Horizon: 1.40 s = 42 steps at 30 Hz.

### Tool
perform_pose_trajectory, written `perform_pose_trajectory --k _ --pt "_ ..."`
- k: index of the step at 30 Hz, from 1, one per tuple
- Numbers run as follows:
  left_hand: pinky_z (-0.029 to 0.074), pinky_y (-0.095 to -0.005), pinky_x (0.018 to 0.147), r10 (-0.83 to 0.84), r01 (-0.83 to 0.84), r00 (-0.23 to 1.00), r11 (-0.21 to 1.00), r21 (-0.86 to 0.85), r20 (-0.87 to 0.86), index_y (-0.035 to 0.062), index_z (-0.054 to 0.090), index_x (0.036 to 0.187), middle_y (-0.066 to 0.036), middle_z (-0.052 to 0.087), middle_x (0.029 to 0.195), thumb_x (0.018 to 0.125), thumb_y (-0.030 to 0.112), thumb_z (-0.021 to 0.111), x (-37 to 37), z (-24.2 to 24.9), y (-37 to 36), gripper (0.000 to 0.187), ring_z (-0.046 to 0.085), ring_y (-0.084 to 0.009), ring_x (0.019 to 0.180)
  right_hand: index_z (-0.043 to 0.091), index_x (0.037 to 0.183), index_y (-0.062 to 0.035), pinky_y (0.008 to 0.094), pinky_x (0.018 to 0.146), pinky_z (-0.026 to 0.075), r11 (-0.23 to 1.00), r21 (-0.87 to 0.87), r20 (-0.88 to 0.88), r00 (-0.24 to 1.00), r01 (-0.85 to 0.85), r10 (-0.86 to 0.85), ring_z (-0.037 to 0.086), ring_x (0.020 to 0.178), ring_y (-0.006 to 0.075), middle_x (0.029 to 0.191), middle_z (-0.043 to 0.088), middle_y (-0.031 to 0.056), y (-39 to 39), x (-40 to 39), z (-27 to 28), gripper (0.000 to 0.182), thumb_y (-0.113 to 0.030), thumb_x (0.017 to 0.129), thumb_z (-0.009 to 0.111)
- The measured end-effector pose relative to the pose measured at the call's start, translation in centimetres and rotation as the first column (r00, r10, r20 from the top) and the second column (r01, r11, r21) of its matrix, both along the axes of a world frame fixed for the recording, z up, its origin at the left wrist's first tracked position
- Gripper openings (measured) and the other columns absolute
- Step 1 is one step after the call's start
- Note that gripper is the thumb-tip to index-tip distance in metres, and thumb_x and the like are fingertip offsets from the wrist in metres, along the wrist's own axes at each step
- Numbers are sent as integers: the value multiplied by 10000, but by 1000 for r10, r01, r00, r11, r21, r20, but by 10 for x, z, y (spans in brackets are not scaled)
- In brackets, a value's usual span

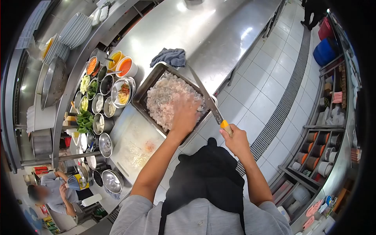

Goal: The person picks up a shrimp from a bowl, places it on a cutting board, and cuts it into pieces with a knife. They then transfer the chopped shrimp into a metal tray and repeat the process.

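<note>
A deep metal tray (138, 102) is heaped with wet, pale pinkish-grey pieces (162, 92) that look like raw peeled shrimp. My left hand (186, 111) lies on the heap, slightly blurred, its fingers spread and resting on the pieces. In my right hand (237, 140) is a knife (206, 94), gripped by its yellow and tan handle. The blade points up and away, passing over the tray's right edge. Just left of the tray lies a white cutting board (135, 143) with wet scraps and a pinkish smear.
A crumpled grey cloth (169, 57) sits beyond the tray on the steel table (196, 31). Bowls of cut vegetables (98, 103) and sauce tubs (125, 67) line the left. A co-worker (56, 192) stands lower left, holding a bottle. Shelves (309, 156) run along the right.
</note>
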<state>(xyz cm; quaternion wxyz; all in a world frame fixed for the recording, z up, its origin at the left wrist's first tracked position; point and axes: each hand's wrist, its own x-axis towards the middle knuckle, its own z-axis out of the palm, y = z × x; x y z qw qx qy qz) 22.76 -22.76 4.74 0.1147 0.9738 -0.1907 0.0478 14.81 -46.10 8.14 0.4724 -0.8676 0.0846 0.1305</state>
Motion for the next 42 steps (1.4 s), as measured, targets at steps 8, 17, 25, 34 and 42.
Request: perform_pose_trajectory --k 8,17,25,34,42 --pt "283 -640 1151 -35 99 985 917 386 -170 106 684 1228 -89 643 1294 902 231 662 36 -10 -6 350 469 -371 1311 673 993 27 483 624 516 1000 -11 35 999 -5 5 662 682 463 722 667 258 3 12 7 355 -315 927 743" --pt "512 -418 947 77 -41 992 940 -339 96 63 758 978 -97 713 1059 857 119 713 -32 10 55 140 633 -320 1064 665 1004 26 428 582 503 995 81 11 999 -54 53 650 594 334 662 644 182 24 -9 -14 292 -257 953 721" --pt "562 -398 816 677 -556 734 558 -616 -50 92 773 1029 -111 734 975 849 75 733 -93 24 208 186 681 -297 897 655 983 32 360 448 443 982 36 40 982 -188 186 570 481 184 609 596 89 67 -18 -4 277 -240 967 707" --pt "566 -500 877 957 -911 289 276 -308 1 46 767 1098 -276 732 1011 802 106 686 -183 -17 450 312 712 -445 977 678 900 19 349 554 476 933 -19 106 927 -359 359 587 563 159 640 640 85 155 -56 -10 266 -238 927 743" --pt "569 -520 767 876 -876 481 481 -29 24 -7 763 1003 -285 723 924 888 242 652 -189 -40 475 295 710 -453 843 704 1037 23 480 740 551 877 -153 0 887 -456 461 709 835 448 867 713 278 214 -80 -8 407 -363 917 748"
